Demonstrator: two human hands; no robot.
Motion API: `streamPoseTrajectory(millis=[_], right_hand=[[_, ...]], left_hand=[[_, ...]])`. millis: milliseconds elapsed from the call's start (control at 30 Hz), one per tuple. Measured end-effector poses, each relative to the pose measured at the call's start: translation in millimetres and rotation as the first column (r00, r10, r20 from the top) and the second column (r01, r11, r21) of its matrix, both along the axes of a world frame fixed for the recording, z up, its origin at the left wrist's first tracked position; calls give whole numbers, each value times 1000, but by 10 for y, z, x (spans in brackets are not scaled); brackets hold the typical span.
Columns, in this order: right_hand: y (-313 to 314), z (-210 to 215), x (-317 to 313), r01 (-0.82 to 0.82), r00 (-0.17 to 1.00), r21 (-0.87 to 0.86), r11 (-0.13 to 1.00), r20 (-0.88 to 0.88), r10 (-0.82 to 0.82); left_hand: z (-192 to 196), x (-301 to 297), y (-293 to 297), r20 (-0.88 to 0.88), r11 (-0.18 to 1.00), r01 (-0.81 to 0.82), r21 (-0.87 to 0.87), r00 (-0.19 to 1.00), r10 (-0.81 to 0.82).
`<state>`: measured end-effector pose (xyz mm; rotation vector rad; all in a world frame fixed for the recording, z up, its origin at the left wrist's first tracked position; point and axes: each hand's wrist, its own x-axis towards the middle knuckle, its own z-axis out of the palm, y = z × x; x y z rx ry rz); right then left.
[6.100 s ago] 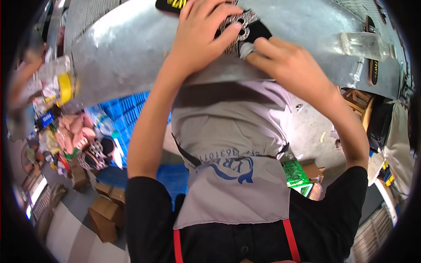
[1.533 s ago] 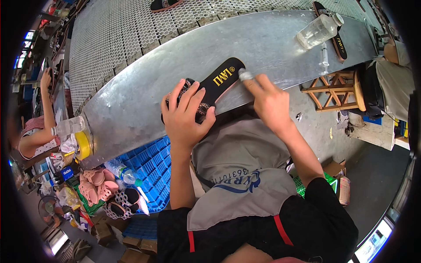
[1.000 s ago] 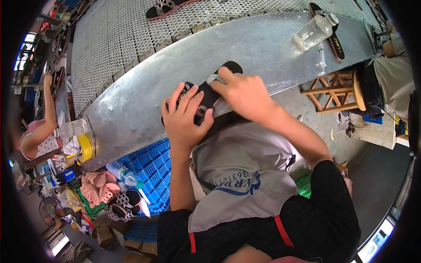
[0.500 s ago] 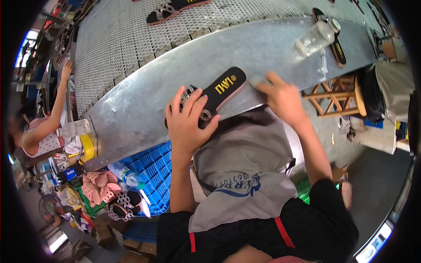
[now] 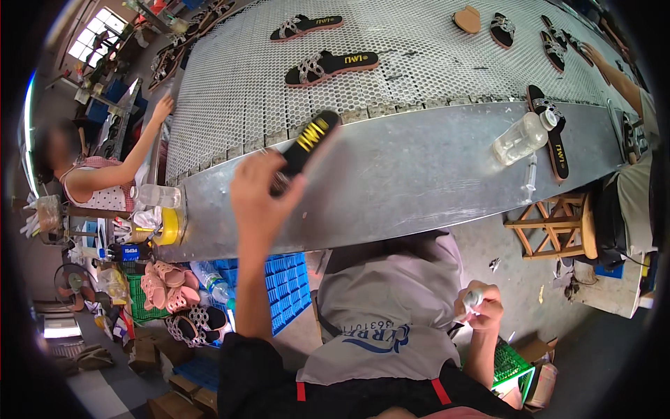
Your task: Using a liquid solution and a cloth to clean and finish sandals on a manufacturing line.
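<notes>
My left hand (image 5: 262,195) grips a black slide sandal (image 5: 307,143) by its jewelled strap end and holds it over the smooth metal table (image 5: 405,164). Yellow print marks the insole; the sandal is slightly blurred. Lower down on the right, my right hand (image 5: 483,312) is closed around a small grey-white wad (image 5: 473,299), perhaps cloth, beside my grey apron (image 5: 384,300). On the table's right part lie a clear bottle (image 5: 520,140), a thin clear syringe (image 5: 531,176) and another black sandal (image 5: 557,143).
Beyond the table runs a white mesh conveyor (image 5: 412,70) bearing several sandals, one (image 5: 331,68) nearest. A wooden stool (image 5: 551,227) stands right. Blue crates (image 5: 289,286) and pink shoes (image 5: 166,285) sit below left. One person (image 5: 98,181) works at left; another's arm (image 5: 618,77) reaches in at right.
My left hand has lifted the sandal away from me, toward the conveyor. My right hand has drawn back from beside the sandal to near my lap. The view has tilted, showing more of the conveyor.
</notes>
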<state>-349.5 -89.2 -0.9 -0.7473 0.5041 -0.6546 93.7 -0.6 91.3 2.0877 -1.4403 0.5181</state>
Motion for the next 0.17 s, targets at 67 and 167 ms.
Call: streamPoseTrajectory(millis=[67, 167], right_hand=[[-3, 5, 98, -86, 937, -64, 994, 333, 102], [-169, 28, 251, -234, 823, -179, 956, 487, 292]], left_hand=[[98, 520, -276, -15, 994, -81, -71, 997, 81], [6, 1510, -585, -42, 973, -134, -188, 991, 128]])
